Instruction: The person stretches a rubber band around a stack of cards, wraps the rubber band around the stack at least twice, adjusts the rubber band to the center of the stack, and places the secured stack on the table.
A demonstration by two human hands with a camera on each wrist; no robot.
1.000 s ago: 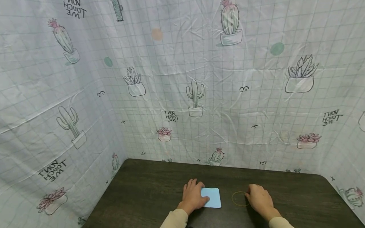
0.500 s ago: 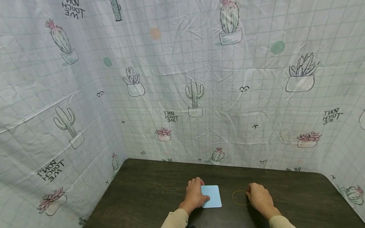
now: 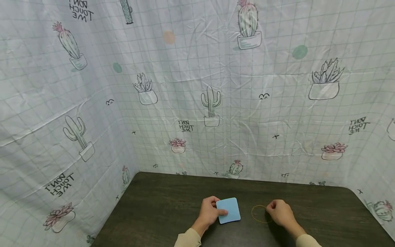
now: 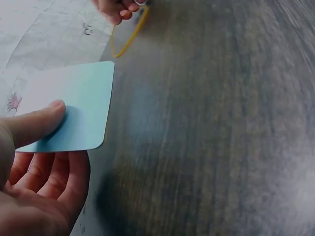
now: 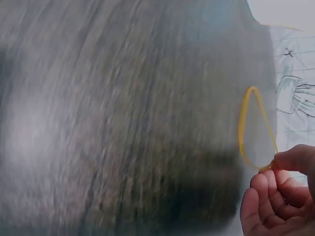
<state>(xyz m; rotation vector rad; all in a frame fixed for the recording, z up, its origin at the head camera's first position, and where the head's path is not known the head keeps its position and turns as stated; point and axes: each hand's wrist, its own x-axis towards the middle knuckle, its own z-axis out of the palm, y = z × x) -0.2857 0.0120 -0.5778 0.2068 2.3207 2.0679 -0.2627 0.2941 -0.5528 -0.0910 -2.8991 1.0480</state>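
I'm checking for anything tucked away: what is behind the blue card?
In the left wrist view, fingers of the left hand go up behind the blue card, visible below its lower edge. The card's back and anything else there are covered.

Cactus-print cloth [image 3: 185, 85] hangs behind a dark table [image 3: 160, 206].

Card [image 3: 230, 206] left of band [image 5: 241, 129]; cloth [image 3: 191, 68] behind table [image 3: 163, 206].

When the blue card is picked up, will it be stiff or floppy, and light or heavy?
Probably fairly stiff: the blue card looks nearly flat, though the left hand pinches it at one side. Likely light, since its edge looks thin.
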